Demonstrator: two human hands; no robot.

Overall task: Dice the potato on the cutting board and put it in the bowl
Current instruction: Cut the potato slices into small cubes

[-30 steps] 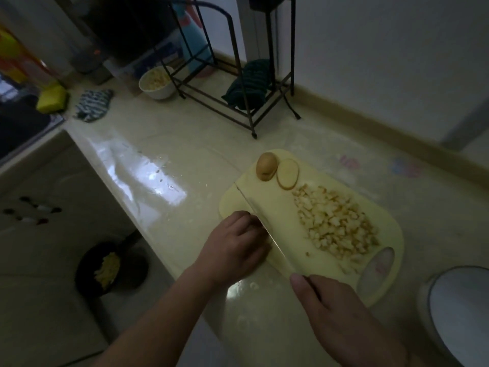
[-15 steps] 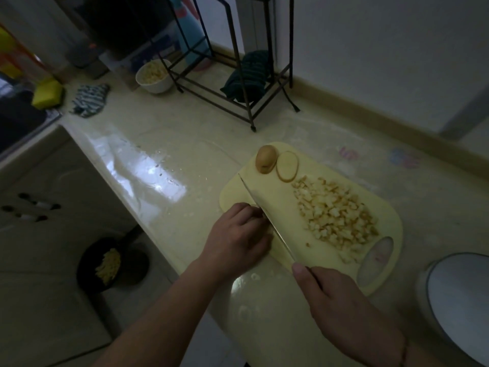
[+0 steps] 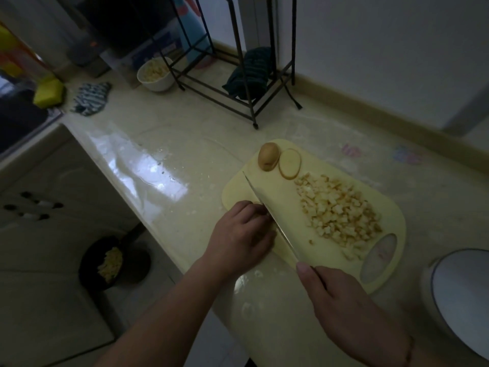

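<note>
A pale yellow cutting board (image 3: 264, 263) lies on the counter. A heap of diced potato (image 3: 338, 213) covers its right half. At its far corner sit a potato end (image 3: 267, 156) and a round slice (image 3: 289, 163). My left hand (image 3: 242, 235) curls over a potato piece at the board's near left edge; the piece is almost hidden. My right hand (image 3: 352, 313) grips the knife (image 3: 272, 219) by its handle, with the blade along my left fingers. A white bowl (image 3: 155, 72) with diced potato stands far back on the counter.
A black wire rack (image 3: 238, 83) with a dark cloth stands behind the board. A white lidded pot (image 3: 460, 295) sits at the right edge. A striped cloth (image 3: 91, 98) and yellow sponge (image 3: 49, 91) lie at far left. A dark pan (image 3: 111, 262) sits on the floor.
The view has shifted a little. Both hands stay at the board's near left edge, the knife still against my left fingers.
</note>
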